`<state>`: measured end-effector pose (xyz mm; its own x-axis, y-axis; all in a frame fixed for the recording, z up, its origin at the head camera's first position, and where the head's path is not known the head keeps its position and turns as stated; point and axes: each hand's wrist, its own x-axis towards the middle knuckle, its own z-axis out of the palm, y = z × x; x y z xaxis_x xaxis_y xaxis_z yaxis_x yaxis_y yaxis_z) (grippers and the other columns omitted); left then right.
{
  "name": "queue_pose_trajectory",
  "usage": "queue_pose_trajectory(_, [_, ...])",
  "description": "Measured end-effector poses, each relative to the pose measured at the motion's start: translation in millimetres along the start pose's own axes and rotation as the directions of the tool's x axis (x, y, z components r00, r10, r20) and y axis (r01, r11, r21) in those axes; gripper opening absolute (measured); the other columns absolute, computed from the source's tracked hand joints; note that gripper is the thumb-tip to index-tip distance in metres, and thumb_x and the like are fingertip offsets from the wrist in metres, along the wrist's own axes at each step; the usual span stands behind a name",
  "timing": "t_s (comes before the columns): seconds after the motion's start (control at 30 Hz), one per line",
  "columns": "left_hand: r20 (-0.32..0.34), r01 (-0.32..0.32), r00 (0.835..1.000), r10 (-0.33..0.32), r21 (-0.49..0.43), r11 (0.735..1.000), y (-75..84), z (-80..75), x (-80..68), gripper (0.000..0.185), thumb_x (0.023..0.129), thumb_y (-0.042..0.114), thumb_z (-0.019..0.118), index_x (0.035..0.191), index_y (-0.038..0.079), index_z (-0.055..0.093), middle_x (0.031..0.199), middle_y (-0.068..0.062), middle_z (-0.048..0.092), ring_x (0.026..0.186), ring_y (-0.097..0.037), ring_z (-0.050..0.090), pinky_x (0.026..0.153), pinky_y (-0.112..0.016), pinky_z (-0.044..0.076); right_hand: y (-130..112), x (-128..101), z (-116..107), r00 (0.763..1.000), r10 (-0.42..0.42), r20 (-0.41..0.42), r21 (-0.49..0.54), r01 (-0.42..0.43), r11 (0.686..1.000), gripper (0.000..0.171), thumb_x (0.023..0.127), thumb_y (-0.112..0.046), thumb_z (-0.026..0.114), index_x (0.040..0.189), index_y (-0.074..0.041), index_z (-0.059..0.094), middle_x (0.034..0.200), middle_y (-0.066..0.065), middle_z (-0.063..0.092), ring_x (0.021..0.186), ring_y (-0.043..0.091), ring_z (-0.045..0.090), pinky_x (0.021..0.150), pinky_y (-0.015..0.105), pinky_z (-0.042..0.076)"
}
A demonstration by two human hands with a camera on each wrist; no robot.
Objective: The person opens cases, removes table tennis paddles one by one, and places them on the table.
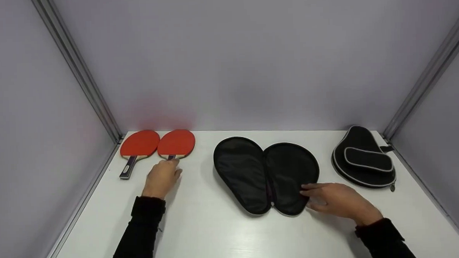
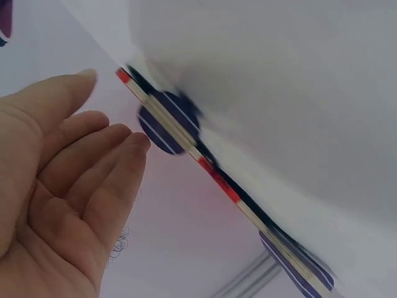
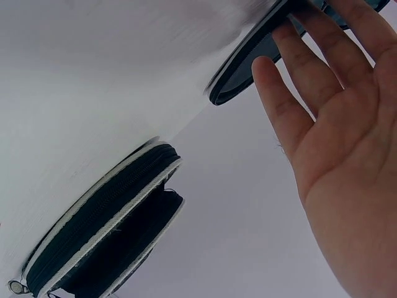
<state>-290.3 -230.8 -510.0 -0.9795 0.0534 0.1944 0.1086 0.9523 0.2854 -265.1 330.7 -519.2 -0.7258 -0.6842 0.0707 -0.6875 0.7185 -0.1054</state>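
Two red table tennis paddles lie side by side at the back left of the white table point(image 1: 218, 236). My left hand point(image 1: 169, 168) lies open at the handle of the right paddle point(image 1: 176, 143), fingers straight and just short of the purple handle point(image 2: 162, 121). The left paddle point(image 1: 139, 143) lies untouched. A black paddle case point(image 1: 250, 170) lies unzipped and spread flat in the middle. My right hand point(image 1: 316, 194) rests open with its straight fingertips on the lower edge of the case's right half point(image 3: 248, 68).
A second black case point(image 1: 364, 158), zipped closed, lies at the back right, also seen in the right wrist view point(image 3: 105, 223). Grey walls with metal corner posts point(image 1: 78, 69) enclose the table on three sides.
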Motion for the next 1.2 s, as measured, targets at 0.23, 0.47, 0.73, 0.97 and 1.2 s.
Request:
queue_pose_trajectory(0.23, [-0.060, -0.056, 0.997, 0.052, -0.079, 0.995, 22.5, 7.2, 3.9, 0.045, 0.113, 0.017, 0.079, 0.149, -0.010, 0.074, 0.143, -0.031, 0.081, 0.124, -0.046, 0.085, 0.105, -0.060, 0.071, 1, 0, 1, 1.000, -0.008, 0.001, 0.009, 0.008, 1.000, 0.039, 0.112, -0.034, 0.079, 0.146, -0.016, 0.084, 0.158, 0.007, 0.079, 0.131, 0.036, 0.084, 0.103, 0.053, 0.071])
queue_pose_trajectory(0.47, [-0.087, -0.116, 0.991, 0.106, -0.132, 0.984, 47.3, 18.5, 10.2, 0.048, 0.117, 0.025, 0.074, 0.149, -0.010, 0.074, 0.144, -0.031, 0.081, 0.131, -0.045, 0.083, 0.112, -0.058, 0.069, 1, -1, 2, 1.000, -0.003, 0.007, 0.017, 0.003, 1.000, 0.038, 0.111, -0.033, 0.080, 0.144, -0.014, 0.085, 0.158, 0.008, 0.079, 0.135, 0.037, 0.082, 0.107, 0.055, 0.069])
queue_pose_trajectory(0.73, [0.004, -0.054, 0.998, 0.056, -0.210, 0.976, 73.7, 27.3, 17.1, 0.057, 0.123, 0.041, 0.062, 0.161, -0.001, 0.069, 0.155, -0.027, 0.076, 0.142, -0.046, 0.077, 0.118, -0.062, 0.065, 2, 0, 2, 1.000, -0.015, 0.018, 0.044, 0.014, 0.999, 0.039, 0.112, -0.033, 0.079, 0.144, -0.013, 0.085, 0.159, 0.009, 0.078, 0.135, 0.038, 0.082, 0.107, 0.055, 0.069])
queue_pose_trajectory(0.97, [0.028, -0.029, 0.999, 0.038, -0.270, 0.962, 84.7, 29.8, 21.8, 0.061, 0.123, 0.045, 0.059, 0.163, 0.000, 0.067, 0.159, -0.027, 0.074, 0.149, -0.045, 0.073, 0.124, -0.063, 0.061, -1, 2, 2, 0.999, -0.021, 0.042, 0.062, 0.018, 0.998, 0.039, 0.114, -0.035, 0.077, 0.146, -0.013, 0.084, 0.161, 0.009, 0.076, 0.137, 0.038, 0.081, 0.109, 0.057, 0.068])
queue_pose_trajectory(1.2, [-0.002, -0.052, 0.999, 0.055, -0.316, 0.947, 91.0, 20.3, 20.4, 0.062, 0.123, 0.045, 0.060, 0.167, 0.001, 0.063, 0.162, -0.026, 0.071, 0.152, -0.043, 0.071, 0.126, -0.062, 0.060, -5, 4, 2, 0.999, -0.027, 0.036, 0.066, 0.024, 0.998, 0.039, 0.113, -0.032, 0.078, 0.145, -0.011, 0.084, 0.161, 0.010, 0.077, 0.136, 0.037, 0.082, 0.109, 0.056, 0.068])
